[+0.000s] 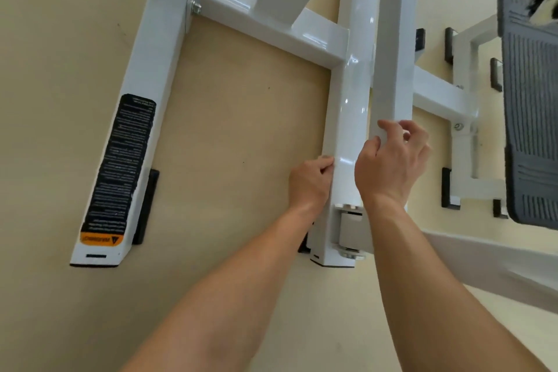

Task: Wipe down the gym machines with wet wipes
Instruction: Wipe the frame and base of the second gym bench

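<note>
While job looks unfinished, left hand grip pinches likely wipe on low bar; right hand grip holds upper bar; sticker leg, 9 o'clock, maybe unwiped.

The gym machine is a glossy white frame of square steel tubes standing on a beige floor. Its left base beam carries a black warning label with an orange strip and sits on black rubber feet. A centre tube ends at a pale roller; a raised square tube runs just beside it. A grey ribbed footplate is at the right
</note>
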The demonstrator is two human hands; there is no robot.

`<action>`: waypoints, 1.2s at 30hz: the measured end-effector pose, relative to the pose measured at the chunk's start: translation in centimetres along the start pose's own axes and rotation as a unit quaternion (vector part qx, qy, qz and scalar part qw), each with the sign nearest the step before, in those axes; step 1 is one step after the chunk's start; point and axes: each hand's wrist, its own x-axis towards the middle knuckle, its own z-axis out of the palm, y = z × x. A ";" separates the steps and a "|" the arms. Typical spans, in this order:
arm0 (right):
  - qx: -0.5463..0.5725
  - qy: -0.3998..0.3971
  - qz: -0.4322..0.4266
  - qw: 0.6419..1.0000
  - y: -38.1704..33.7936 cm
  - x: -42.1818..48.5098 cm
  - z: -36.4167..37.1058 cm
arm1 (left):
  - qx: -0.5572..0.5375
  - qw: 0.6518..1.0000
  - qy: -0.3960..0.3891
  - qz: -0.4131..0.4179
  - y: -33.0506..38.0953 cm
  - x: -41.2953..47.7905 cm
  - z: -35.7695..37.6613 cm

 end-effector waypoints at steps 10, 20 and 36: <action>-0.101 -0.228 -0.236 0.939 -5.8 -5.2 -0.5 | -0.017 0.990 0.078 -0.116 -1.4 -7.1 -11.0; 0.449 -0.406 0.112 0.788 -17.3 -14.3 1.6 | 0.065 0.975 0.209 -0.022 2.5 -8.7 -25.9; 0.363 -0.364 0.128 0.848 -18.3 -24.4 2.5 | 0.275 0.936 0.188 -0.108 2.8 -10.1 -36.0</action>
